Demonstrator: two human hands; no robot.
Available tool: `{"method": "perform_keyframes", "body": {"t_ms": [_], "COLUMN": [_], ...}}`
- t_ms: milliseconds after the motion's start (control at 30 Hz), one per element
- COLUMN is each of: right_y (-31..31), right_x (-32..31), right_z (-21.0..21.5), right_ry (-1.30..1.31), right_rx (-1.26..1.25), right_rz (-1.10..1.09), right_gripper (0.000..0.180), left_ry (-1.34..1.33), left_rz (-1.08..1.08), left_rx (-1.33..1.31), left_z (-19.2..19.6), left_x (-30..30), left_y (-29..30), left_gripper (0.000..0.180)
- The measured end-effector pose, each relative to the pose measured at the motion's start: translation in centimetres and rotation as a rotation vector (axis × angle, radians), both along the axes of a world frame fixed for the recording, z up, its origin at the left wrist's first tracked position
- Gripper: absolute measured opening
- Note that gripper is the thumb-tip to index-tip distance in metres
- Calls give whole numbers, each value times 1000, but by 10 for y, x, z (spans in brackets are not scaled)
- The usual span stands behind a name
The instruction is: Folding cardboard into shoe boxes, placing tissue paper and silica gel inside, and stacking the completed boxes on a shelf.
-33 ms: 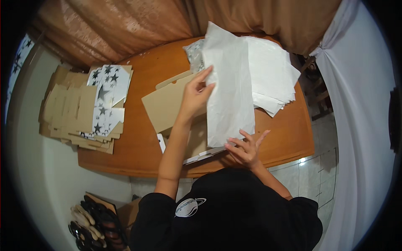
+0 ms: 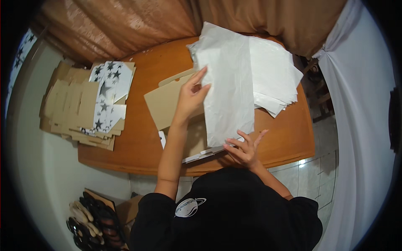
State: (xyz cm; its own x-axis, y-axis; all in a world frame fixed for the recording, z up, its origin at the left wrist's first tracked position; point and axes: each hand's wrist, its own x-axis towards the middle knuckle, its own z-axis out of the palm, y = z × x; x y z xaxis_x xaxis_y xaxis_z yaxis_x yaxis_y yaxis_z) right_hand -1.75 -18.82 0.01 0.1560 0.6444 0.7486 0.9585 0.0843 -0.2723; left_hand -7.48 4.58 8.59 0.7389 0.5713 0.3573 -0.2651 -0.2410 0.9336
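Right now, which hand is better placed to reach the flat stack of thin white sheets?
Probably the right hand, at the lower edge of the thin white rectangular sheet and nearer the flat white stack. The left hand is at the sheet's left edge, across it from the stack.

Left forearm [image 2: 173, 150]: bare, reaching forward | Left hand [image 2: 189, 97]: farther out, thumb and forefinger pointing rightward, tips apart, remaining fingers largely hidden, closure unclear | Right forearm [image 2: 271, 180]: bare, slanting forward and leftward | Right hand [image 2: 246, 152]: nearer the body, fingers fanned, one digit standing apart rightward
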Motion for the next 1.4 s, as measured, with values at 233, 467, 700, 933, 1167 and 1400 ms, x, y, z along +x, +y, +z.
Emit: {"method": "perform_keyframes", "body": {"t_ms": [233,467,700,933,1167,1400], "right_y": [29,88,133,122,102,119], "right_x": [-6,30,40,43,23,31], "right_z": [2,-3,-11,-18,-5,-36], "right_ry": [91,163,-205,-334,-444,-416], "right_rx": [-64,-302,-441,-523,-667,-1162], "right_rz": [282,212,73,18,592,664], "right_gripper": [17,28,58,75,69,72], "left_ry": [160,477,745,945,858,972], "left_rz": [352,530,875,378,-143,-518], "left_rx": [-218,140,737,1049,1354,1511], "left_z": [-60,-85,-65,-98,-133,-159], "left_x": [-111,-146,-126,-127,-136,-111], "left_y": [10,3,-20,-33,-23,-16], "left_gripper": [49,53,56,62,58,66]}}
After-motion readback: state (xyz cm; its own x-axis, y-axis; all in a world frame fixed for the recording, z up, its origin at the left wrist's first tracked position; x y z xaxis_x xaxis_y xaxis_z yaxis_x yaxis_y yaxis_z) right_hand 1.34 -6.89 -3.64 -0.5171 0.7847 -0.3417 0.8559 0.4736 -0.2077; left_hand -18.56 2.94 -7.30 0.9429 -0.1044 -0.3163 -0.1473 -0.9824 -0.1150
